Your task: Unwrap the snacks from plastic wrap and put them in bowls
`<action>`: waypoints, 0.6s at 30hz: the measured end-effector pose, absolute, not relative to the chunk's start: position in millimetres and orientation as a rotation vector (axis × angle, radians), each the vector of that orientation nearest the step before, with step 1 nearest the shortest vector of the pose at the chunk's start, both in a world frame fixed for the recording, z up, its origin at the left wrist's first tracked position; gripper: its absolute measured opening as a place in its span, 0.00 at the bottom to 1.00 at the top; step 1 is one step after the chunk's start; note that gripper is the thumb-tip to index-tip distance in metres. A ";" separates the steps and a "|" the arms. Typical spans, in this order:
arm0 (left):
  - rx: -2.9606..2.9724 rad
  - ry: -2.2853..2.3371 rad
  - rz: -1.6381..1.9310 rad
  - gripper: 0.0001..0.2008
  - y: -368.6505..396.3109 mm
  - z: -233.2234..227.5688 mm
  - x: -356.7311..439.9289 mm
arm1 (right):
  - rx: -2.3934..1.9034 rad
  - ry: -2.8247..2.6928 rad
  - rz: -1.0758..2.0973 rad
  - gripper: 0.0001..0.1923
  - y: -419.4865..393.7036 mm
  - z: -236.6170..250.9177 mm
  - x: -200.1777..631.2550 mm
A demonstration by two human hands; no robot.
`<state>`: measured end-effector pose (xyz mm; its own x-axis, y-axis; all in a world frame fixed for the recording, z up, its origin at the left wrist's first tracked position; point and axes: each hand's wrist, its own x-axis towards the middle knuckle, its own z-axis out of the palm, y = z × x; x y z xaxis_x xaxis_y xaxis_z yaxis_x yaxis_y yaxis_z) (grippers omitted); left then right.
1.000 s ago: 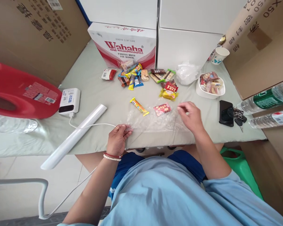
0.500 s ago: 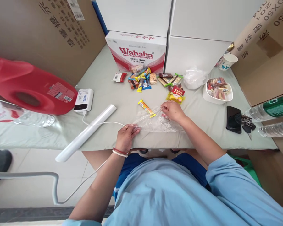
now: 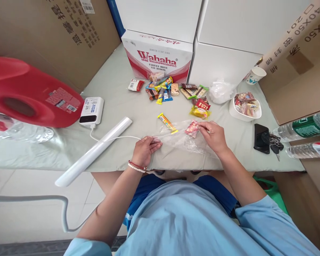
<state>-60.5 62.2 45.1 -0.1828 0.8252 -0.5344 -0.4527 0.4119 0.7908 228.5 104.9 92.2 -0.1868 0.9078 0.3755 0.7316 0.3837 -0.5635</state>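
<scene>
A clear plastic bag (image 3: 176,142) lies stretched flat near the table's front edge. My left hand (image 3: 144,151) is closed on the bag's left end, fingers pinched together. At the bag's right part, my right hand (image 3: 213,135) pinches the corner of a pink-red snack packet (image 3: 192,128); whether it also grips bag film I cannot tell. A yellow-orange snack bar (image 3: 167,123) lies just beyond the bag. Behind my right hand rests a small pile with a yellow snack packet (image 3: 200,112) and a red packet (image 3: 202,104).
Wrapped snacks (image 3: 161,89) lie before the Wahaba-style water carton (image 3: 160,62). At right are a white bowl (image 3: 233,112) of snacks, a crumpled plastic bag (image 3: 221,91), a phone (image 3: 261,138), keys and bottles. Left: a white tube (image 3: 96,151), a power bank (image 3: 92,111), a red jug (image 3: 42,92).
My right hand has moved right and slightly nearer to me, and the pink-red packet beneath it now shows more fully. My left hand keeps its hold on the bag.
</scene>
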 end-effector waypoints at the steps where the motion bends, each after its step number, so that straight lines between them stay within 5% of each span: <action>1: 0.371 1.305 1.192 0.07 62.4 45.5 -60.9 | -1.359 -2.001 0.244 0.10 95.7 99.1 227.3; 5: 0.368 1.284 1.198 0.06 66.2 48.0 -64.0 | -1.040 -2.164 0.019 0.10 40.2 120.0 211.9; 9: 0.414 1.238 1.220 0.08 78.0 49.8 -66.6 | -0.902 -2.464 0.114 0.11 -14.6 102.9 182.9; 14: 0.547 1.305 1.246 0.09 85.0 53.8 -65.5 | -1.017 -2.645 0.165 0.09 -25.6 59.7 149.0; 18: 0.906 1.742 1.461 0.20 57.1 74.2 -57.4 | -1.222 -2.675 0.273 0.08 -14.9 56.5 131.0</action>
